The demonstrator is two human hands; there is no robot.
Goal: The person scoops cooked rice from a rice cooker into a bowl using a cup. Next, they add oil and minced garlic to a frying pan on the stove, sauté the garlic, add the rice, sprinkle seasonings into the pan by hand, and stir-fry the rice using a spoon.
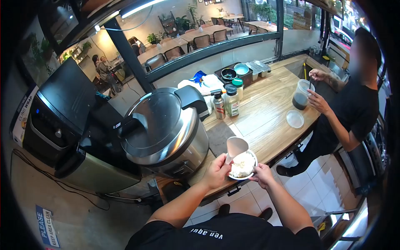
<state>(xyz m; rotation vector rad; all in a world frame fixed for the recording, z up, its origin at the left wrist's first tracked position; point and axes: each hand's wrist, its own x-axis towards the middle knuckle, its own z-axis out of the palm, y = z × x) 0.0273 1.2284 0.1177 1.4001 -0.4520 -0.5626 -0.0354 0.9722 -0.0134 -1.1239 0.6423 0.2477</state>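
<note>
A white bowl (243, 176) filled with what looks like white rice (243, 164) is held over the counter's front edge. My left hand (218, 171) is closed on the handle of a pale scoop or paddle (238, 146), whose broad end stands above the rice at the bowl's far left side. On the bowl's right rim, my right hand (263, 175) grips with thumb and fingers. Left of my hands stands a large steel cooker (166, 129) with its lid shut.
A co-worker (354, 96) at the right holds a utensil in a clear container of dark liquid (300, 100). A round lid (295, 119) lies nearby on the wooden counter (266, 108). Bottles (232, 101), a torch canister (219, 106) and a black caddy (246, 78) stand near the window.
</note>
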